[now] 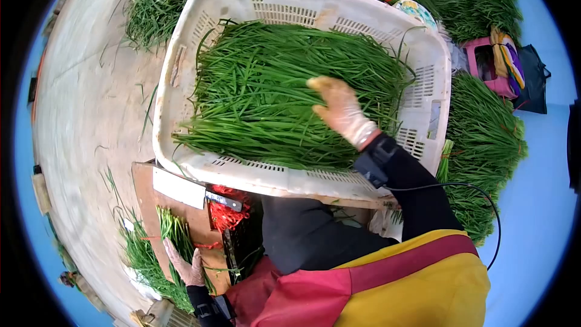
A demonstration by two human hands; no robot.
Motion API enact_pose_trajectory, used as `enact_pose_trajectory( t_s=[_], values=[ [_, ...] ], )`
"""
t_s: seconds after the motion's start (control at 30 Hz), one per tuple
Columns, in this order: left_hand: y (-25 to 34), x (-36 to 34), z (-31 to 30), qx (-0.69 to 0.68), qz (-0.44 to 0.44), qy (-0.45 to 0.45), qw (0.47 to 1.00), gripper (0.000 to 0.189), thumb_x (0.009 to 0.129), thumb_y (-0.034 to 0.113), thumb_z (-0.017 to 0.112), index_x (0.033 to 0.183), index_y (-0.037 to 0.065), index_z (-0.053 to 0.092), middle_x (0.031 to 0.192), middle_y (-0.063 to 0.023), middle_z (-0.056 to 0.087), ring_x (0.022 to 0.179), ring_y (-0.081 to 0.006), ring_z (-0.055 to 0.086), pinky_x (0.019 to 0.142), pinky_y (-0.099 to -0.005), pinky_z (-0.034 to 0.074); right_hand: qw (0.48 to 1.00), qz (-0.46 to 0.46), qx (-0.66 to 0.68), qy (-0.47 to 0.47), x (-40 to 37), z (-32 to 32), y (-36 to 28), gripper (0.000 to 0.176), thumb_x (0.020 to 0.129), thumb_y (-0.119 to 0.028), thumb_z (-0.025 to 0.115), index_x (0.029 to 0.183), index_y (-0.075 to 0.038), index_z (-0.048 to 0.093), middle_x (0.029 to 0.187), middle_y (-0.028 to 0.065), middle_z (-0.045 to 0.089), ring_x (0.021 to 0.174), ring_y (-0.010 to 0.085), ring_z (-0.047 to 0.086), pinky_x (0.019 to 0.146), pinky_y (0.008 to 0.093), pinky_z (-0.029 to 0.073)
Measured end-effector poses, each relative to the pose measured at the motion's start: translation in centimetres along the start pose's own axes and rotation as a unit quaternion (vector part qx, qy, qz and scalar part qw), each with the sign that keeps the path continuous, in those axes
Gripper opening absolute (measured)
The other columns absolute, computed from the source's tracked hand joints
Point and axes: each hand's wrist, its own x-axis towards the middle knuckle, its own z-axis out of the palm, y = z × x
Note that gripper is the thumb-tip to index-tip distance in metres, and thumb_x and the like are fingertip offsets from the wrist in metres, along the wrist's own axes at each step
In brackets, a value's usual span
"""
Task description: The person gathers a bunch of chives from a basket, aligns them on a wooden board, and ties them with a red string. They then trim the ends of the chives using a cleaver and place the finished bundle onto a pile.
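Long green garlic chives [260, 85] fill a large white plastic basket [163, 103] in front of me. Over them, toward the right side, is my right hand [342, 106] in a thin pale glove. Its thumb and fingers are apart, with nothing seen between them. At lower left, my left hand [184, 264], gloved too, has its thumb and fingers on either side of a bunch of garlic chives [174, 227]. The cut pale ends of that bunch point up across a brown board [145, 188]. Its leafy end is partly hidden by the hand.
Red ties [227, 209] are heaped beside a metal blade [224, 201] on the board. More chives [478, 157] are piled along the right, with a pink container [484, 63] and a dark bag [532, 79] among them. Loose chives [163, 6] lie on the floor at upper left.
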Motion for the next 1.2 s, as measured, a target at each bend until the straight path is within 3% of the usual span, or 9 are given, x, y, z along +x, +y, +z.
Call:
enact_pose_trajectory(
  t_s=[0.07,0.17,0.4,0.63,0.73,0.83,0.97,1.0,1.2],
  values=[
    [0.4,0.3,0.1,0.022,0.011,-0.007,1.0,0.096,0.081,0.054,0.067,0.149,0.002,0.025,0.154,-0.0217,0.024,0.144,-0.0346,0.02,0.117,-0.045,0.017,0.988,0.115,-0.08,-0.066,-2.1,-1.4,3.3,0.099,0.075,-0.035,0.075,0.152,-0.018,0.014,0.155,0.0125,0.021,0.141,0.0361,0.024,0.113,0.0545,0.023],
    [1.3,0.8,0.2,0.03,0.028,-0.015,0.999,0.096,0.081,0.055,0.066,0.149,0.002,0.025,0.154,-0.022,0.024,0.144,-0.0354,0.02,0.117,-0.0451,0.017,0.961,0.146,-0.146,-0.184,-2.2,-1.1,6.5,0.109,0.076,-0.042,0.076,0.154,-0.022,0.002,0.16,0.0125,0.008,0.146,0.037,0.011,0.115,0.0577,0.013],
    [2.8,0.7,-1.2,0.021,0.01,-0.023,0.999,0.098,0.08,0.057,0.066,0.15,0.002,0.024,0.155,-0.0209,0.023,0.144,-0.0335,0.021,0.116,-0.044,0.017,0.943,0.273,-0.171,-0.083,2.0,-1.7,15.0,0.092,0.086,-0.049,0.062,0.154,-0.015,0.01,0.16,0.0089,0.015,0.146,0.0311,0.016,0.116,0.0517,0.017],
    [2.3,0.6,-0.2,0.006,0.014,-0.046,0.999,0.098,0.08,0.051,0.069,0.15,0.002,0.022,0.155,-0.0204,0.022,0.144,-0.0333,0.02,0.117,-0.0425,0.017,0.922,0.329,-0.107,-0.171,4.4,-3.4,17.2,0.106,0.078,-0.059,0.068,0.153,-0.009,0.012,0.158,0.0138,0.019,0.142,0.0326,0.027,0.112,0.0483,0.03],
    [3.3,0.7,-0.3,0.015,0.015,-0.061,0.998,0.098,0.08,0.047,0.071,0.15,0.002,0.021,0.155,-0.0203,0.022,0.144,-0.0335,0.02,0.117,-0.042,0.017,0.909,0.329,-0.084,-0.24,4.9,-3.9,18.0,0.104,0.071,-0.058,0.074,0.149,-0.007,0.028,0.143,0.0198,0.045,0.136,0.0362,0.038,0.108,0.0463,0.037],
    [3.3,0.8,-0.2,-0.001,0.013,-0.066,0.998,0.098,0.08,0.046,0.072,0.151,0.002,0.021,0.155,-0.0204,0.022,0.144,-0.0336,0.02,0.117,-0.0421,0.017,0.916,0.28,-0.047,-0.283,4.7,-5.0,16.8,0.103,0.07,-0.059,0.075,0.147,-0.006,0.032,0.139,0.0209,0.049,0.136,0.0371,0.037,0.108,0.0437,0.038],
    [3.7,0.8,0.2,-0.006,0.009,-0.069,0.998,0.098,0.079,0.044,0.073,0.151,0.003,0.02,0.156,-0.0203,0.022,0.144,-0.0336,0.02,0.117,-0.042,0.017,0.949,0.208,-0.066,-0.225,2.4,-1.8,18.5,0.11,0.068,-0.061,0.076,0.15,-0.006,0.027,0.154,0.0175,0.029,0.141,0.0361,0.028,0.113,0.0414,0.032],
    [3.9,0.8,0.2,-0.008,0.002,-0.073,0.997,0.099,0.079,0.043,0.073,0.151,0.003,0.02,0.156,-0.0202,0.021,0.145,-0.0337,0.02,0.117,-0.0419,0.017,0.938,0.228,-0.087,-0.246,2.4,-2.4,17.1,0.117,0.068,-0.06,0.076,0.153,-0.008,0.015,0.159,0.0157,0.011,0.145,0.0357,0.017,0.116,0.0439,0.025],
    [4.0,0.8,0.1,-0.013,0.02,-0.073,0.997,0.096,0.08,0.039,0.073,0.151,0.003,0.019,0.155,-0.0205,0.022,0.144,-0.034,0.021,0.117,-0.042,0.018,0.929,0.246,-0.115,-0.25,1.2,-1.6,14.7,0.13,0.068,-0.058,0.078,0.153,-0.011,-0.009,0.161,0.0147,-0.001,0.145,0.0379,0.015,0.115,0.0513,0.021]
  ],
)
